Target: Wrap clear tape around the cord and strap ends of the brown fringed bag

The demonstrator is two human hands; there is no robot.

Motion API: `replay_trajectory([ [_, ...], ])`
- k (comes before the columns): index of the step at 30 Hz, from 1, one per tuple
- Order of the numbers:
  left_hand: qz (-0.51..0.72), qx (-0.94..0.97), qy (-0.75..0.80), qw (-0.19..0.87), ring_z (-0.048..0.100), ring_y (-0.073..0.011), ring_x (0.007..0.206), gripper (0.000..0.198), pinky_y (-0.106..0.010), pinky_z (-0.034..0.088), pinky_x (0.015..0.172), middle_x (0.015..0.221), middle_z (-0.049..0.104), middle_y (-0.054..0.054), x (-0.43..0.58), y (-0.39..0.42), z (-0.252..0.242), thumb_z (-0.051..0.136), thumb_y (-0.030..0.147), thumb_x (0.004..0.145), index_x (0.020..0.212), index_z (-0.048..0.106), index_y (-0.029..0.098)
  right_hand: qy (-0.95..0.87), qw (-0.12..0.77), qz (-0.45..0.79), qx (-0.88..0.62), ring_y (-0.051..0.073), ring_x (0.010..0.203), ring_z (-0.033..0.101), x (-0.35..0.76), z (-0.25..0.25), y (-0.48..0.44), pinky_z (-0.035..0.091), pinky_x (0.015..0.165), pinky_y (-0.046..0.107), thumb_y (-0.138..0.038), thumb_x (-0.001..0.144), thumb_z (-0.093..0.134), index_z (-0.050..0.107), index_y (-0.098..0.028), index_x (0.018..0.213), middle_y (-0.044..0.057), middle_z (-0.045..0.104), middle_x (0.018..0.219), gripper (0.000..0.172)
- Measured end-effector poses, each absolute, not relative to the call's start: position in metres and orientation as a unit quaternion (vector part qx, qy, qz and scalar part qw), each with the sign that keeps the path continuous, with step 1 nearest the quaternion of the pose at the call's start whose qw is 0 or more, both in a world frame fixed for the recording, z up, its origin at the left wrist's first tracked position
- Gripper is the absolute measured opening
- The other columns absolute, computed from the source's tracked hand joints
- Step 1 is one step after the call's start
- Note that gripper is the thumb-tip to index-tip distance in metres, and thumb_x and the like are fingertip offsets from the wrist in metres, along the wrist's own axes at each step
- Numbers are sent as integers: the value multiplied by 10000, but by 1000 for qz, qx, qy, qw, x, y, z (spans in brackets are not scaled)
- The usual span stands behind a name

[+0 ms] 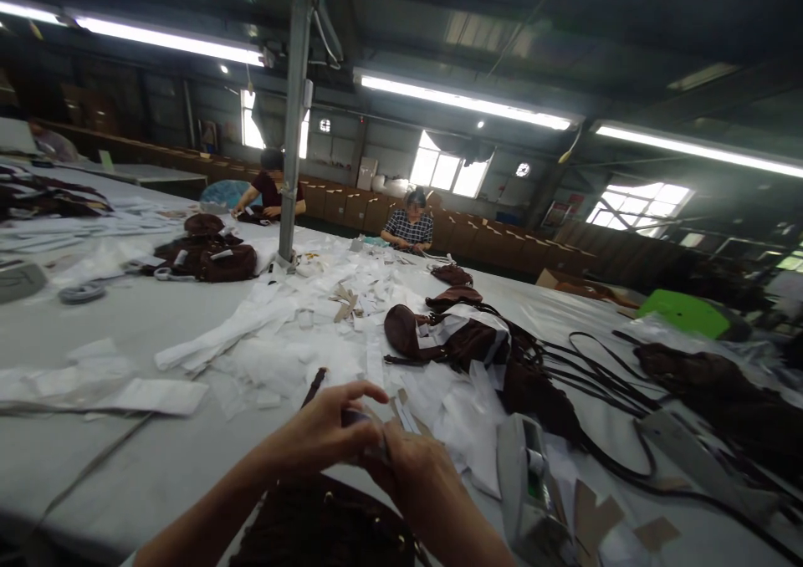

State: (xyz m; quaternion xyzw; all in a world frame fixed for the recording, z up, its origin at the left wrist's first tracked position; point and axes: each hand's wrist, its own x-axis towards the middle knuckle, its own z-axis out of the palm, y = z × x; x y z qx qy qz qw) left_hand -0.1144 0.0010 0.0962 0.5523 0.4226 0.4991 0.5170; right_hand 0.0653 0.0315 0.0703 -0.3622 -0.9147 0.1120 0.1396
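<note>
My left hand (326, 433) and my right hand (411, 467) meet low in the middle of the view, fingers pinched together on a small pale piece (360, 421) that I cannot make out clearly. A dark brown strap (314, 385) runs away from under my left fingers. Below my hands lies a dark brown bag (326, 525) with small metal studs. White paper scraps (294, 341) cover the table just beyond my hands.
A heap of brown bags and straps (477, 341) lies to the right, a grey tape dispenser (527, 483) beside my right hand. More brown bags (207, 253) sit near a metal post (292, 132). Two people (407, 224) work at the far edge.
</note>
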Motion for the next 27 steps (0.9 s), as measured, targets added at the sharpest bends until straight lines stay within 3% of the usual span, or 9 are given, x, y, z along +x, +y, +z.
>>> replay_trajectory([
  [3, 461, 627, 454, 433, 479, -95, 496, 297, -173, 344, 472, 579, 583, 31, -114, -5, 112, 775, 298, 639, 904, 706, 184, -923, 154, 145, -323, 174, 598, 609, 62, 76, 30, 346, 518, 252, -265, 830, 595, 585, -182, 982, 35, 684, 771, 173],
  [5, 545, 550, 434, 460, 448, -82, 456, 214, -169, 328, 441, 541, 545, 36, -106, -1, 116, 739, 344, 688, 774, 669, 160, -895, 210, 230, -320, 143, 600, 581, 58, 87, 31, 371, 530, 233, -320, 813, 632, 578, -190, 979, 0, 666, 754, 218],
  [9, 731, 276, 349, 517, 422, -70, 416, 367, -167, 363, 433, 518, 479, 73, -93, 15, 104, 693, 516, 713, 746, 541, 184, -859, 271, 271, -339, 117, 586, 527, 56, 108, 41, 369, 533, 214, -446, 886, 519, 560, -175, 900, -16, 603, 678, 275],
  [11, 710, 310, 366, 515, 441, -79, 425, 382, -172, 374, 445, 537, 507, 72, -95, 19, 98, 675, 535, 721, 853, 565, 193, -880, 234, 193, -366, 128, 574, 536, 60, 109, 48, 338, 524, 220, -437, 911, 484, 559, -173, 900, -9, 594, 647, 274],
  [14, 545, 549, 427, 469, 485, -103, 480, 403, -178, 365, 477, 568, 570, 52, -105, 16, 101, 740, 410, 684, 1007, 637, 193, -921, 136, 67, -360, 155, 564, 566, 67, 105, 54, 296, 516, 238, -349, 899, 536, 577, -165, 923, 13, 611, 633, 190],
  [17, 453, 655, 459, 394, 467, -104, 479, 387, -180, 326, 473, 530, 569, 47, -110, 10, 113, 809, 320, 600, 954, 713, 194, -939, 129, 69, -312, 166, 599, 599, 67, 102, 52, 304, 524, 239, -291, 863, 594, 607, -161, 929, 30, 647, 694, 147],
  [22, 588, 485, 426, 487, 490, -106, 441, 280, -180, 345, 418, 565, 611, -2, -95, 12, 108, 754, 389, 675, 801, 689, 148, -884, 251, 236, -317, 115, 567, 533, 61, 102, 47, 343, 533, 211, -492, 821, 616, 628, -190, 838, -37, 587, 636, 303],
  [25, 680, 359, 400, 499, 472, -87, 404, 317, -171, 361, 411, 523, 561, 37, -94, 16, 89, 727, 431, 700, 832, 635, 158, -863, 251, 271, -345, 103, 538, 486, 62, 90, 47, 338, 515, 209, -518, 864, 536, 583, -179, 833, -42, 539, 610, 343],
  [27, 639, 408, 413, 504, 454, -78, 401, 319, -159, 346, 407, 509, 542, 52, -99, 16, 80, 708, 422, 719, 894, 643, 164, -874, 218, 248, -356, 116, 548, 511, 64, 77, 48, 339, 520, 216, -478, 893, 504, 576, -176, 858, -29, 553, 618, 312],
])
